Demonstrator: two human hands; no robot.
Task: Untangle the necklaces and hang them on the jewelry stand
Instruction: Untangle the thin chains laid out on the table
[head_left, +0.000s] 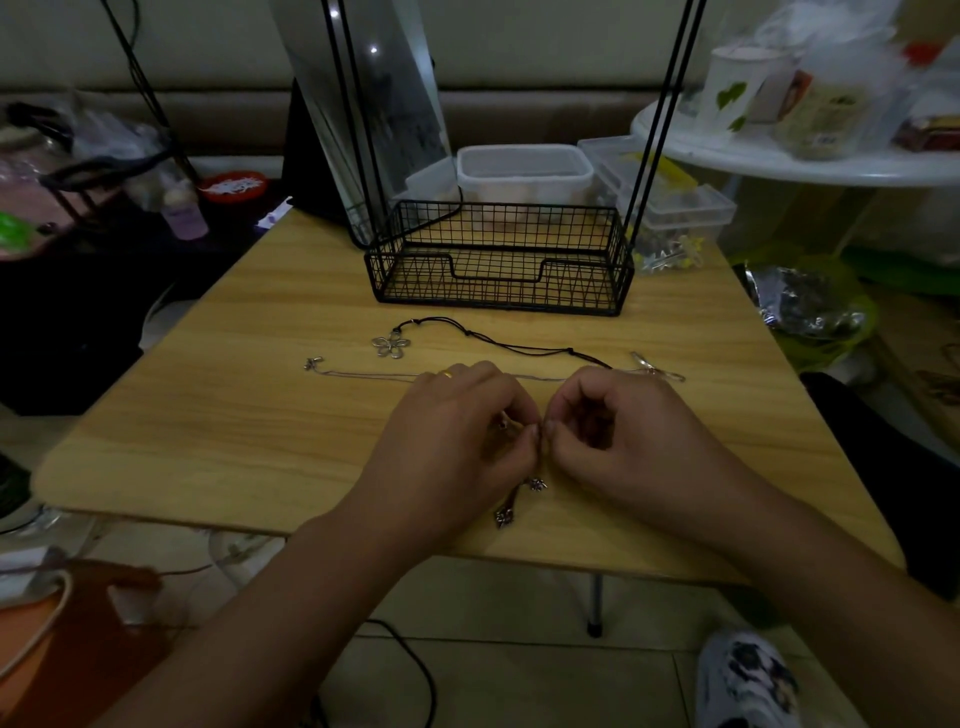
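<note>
My left hand (457, 441) and my right hand (623, 436) meet at the middle of the wooden table (208, 441), fingertips together, pinching a thin necklace. Its small metal charms (519, 501) dangle below my fingers. A black cord necklace (493, 340) with a silver flower pendant (390, 345) lies stretched out behind my hands. A thin silver chain (363, 373) runs left to right just past my knuckles, with a clasp at its left end. The black wire jewelry stand (498, 260), a basket base with tall uprights, stands at the table's far side.
Clear plastic boxes (524, 171) sit behind the stand, and small clips (670, 254) lie at its right. A mirror (363, 104) leans at the back. A white round table (779, 156) crowded with items is far right. Clutter fills the floor at left.
</note>
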